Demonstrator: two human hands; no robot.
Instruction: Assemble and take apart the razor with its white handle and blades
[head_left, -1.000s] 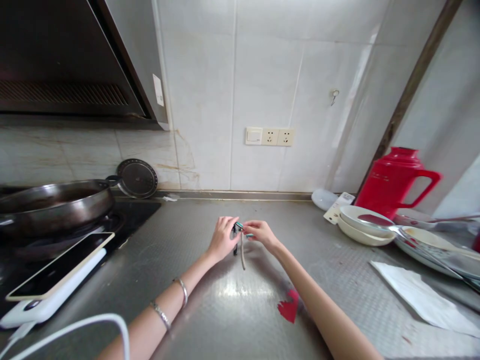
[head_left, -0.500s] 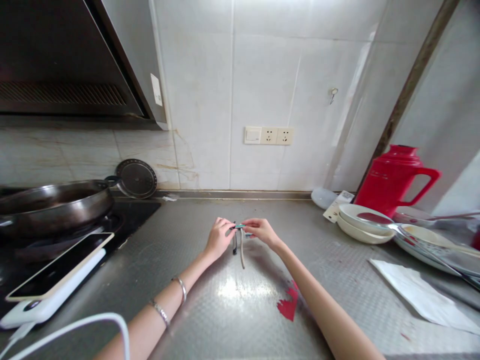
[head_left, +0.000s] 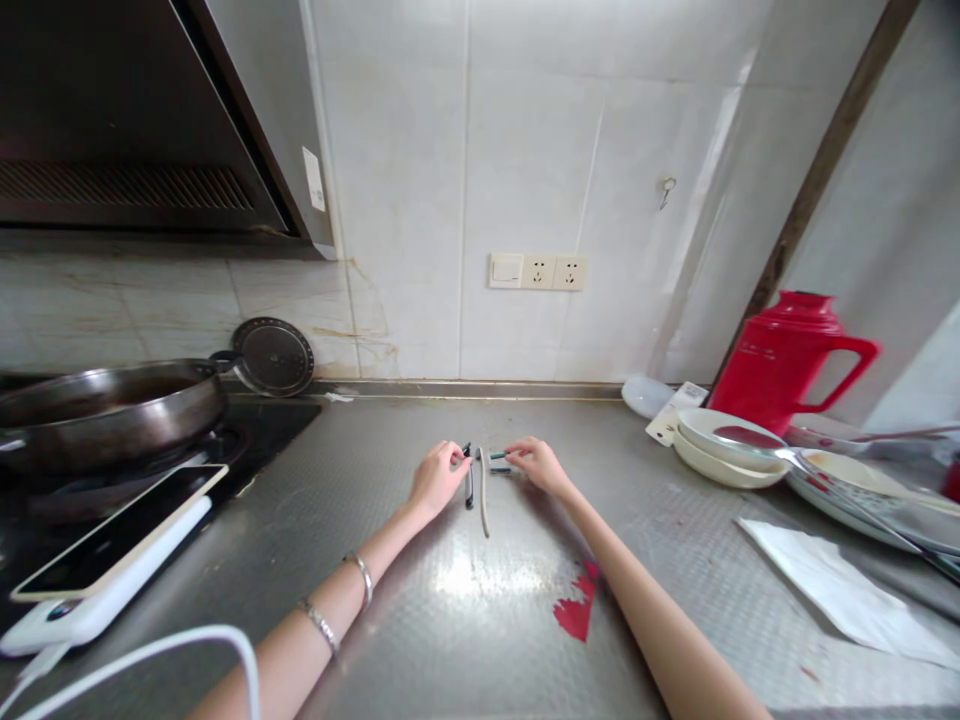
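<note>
My left hand point(head_left: 439, 475) is closed in a pinch near the middle of the metal counter. Its fingertips are at the top of a thin black strip point(head_left: 469, 490); whatever lies between them is too small to make out. My right hand point(head_left: 536, 465) pinches a thin green stick-like piece point(head_left: 498, 456) that points left. Just below that lies a second thin dark piece point(head_left: 499, 470), close to the right fingertips. Between the hands a pale, slightly bent cord point(head_left: 484, 500) rests on the counter, lengthwise towards me.
A torn red scrap point(head_left: 576, 605) lies by my right forearm. To the left are a pan point(head_left: 112, 405) on the stove, a phone point(head_left: 124, 535) and a white cable point(head_left: 180, 638). Bowls point(head_left: 731, 465), a red thermos jug point(head_left: 784, 355) and white paper point(head_left: 840, 590) stand or lie right.
My hands have moved apart. The green piece has gone slightly right with my right hand, away from my left fingers. The pale cord between them shows more fully.
</note>
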